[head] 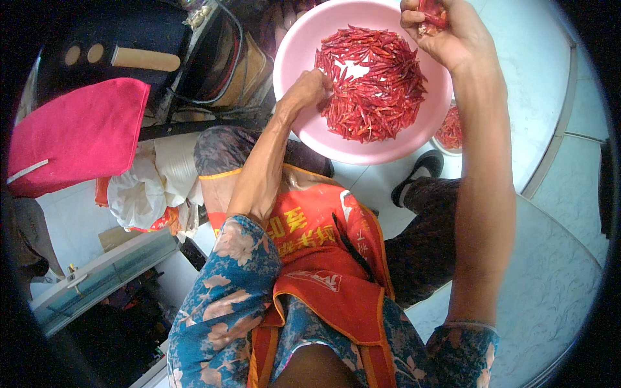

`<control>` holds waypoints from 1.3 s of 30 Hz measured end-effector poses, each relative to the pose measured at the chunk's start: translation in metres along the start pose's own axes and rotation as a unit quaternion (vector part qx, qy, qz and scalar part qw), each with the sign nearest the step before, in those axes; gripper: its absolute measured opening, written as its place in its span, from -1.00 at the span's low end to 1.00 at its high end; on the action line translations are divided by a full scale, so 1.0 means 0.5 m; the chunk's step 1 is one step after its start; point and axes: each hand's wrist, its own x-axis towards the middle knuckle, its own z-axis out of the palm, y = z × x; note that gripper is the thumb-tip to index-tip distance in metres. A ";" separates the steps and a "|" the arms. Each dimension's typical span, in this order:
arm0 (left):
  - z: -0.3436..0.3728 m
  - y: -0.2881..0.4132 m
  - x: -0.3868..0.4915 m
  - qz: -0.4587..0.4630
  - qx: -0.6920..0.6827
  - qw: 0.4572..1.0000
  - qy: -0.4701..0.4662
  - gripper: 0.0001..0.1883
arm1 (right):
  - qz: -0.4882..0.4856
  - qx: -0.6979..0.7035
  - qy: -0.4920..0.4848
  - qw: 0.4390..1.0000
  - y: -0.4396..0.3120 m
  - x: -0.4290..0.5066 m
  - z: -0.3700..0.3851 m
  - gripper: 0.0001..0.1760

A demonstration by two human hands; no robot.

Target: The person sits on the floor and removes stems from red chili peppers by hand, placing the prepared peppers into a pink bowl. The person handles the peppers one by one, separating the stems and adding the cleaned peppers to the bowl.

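A pink plastic basin (301,43) stands before me. Red chili peppers (378,106) form a ring inside it, with a pale bare patch near the middle. Over the basin's left side, my left hand (310,89) touches the edge of the chilies. Its fingertips are hidden, so I cannot tell whether it grips any. My right hand (449,39) is raised by the basin's upper right rim. Its fingers are closed around a handful of red chilies (432,19) with pale bits showing among them.
Right of the basin, a smaller container holds more red chilies (450,128), partly behind my right forearm. A bright pink cloth item (82,136) and a white plastic bag (136,194) are at left. My shoe (427,167) rests on the tiled floor (373,182).
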 end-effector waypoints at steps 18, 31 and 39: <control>0.020 0.094 -0.118 0.041 -0.034 0.998 -0.021 -0.67 | -0.009 -0.026 -0.024 0.999 0.002 -0.011 0.004 -0.78; 0.043 0.029 0.037 -0.100 0.039 0.953 0.283 -0.84 | -0.021 -0.033 -0.003 0.999 0.004 -0.012 0.011 -0.84; 0.062 0.031 0.036 -0.104 0.063 0.953 0.277 -0.80 | -0.027 -0.041 0.016 0.999 0.009 -0.015 0.019 -0.84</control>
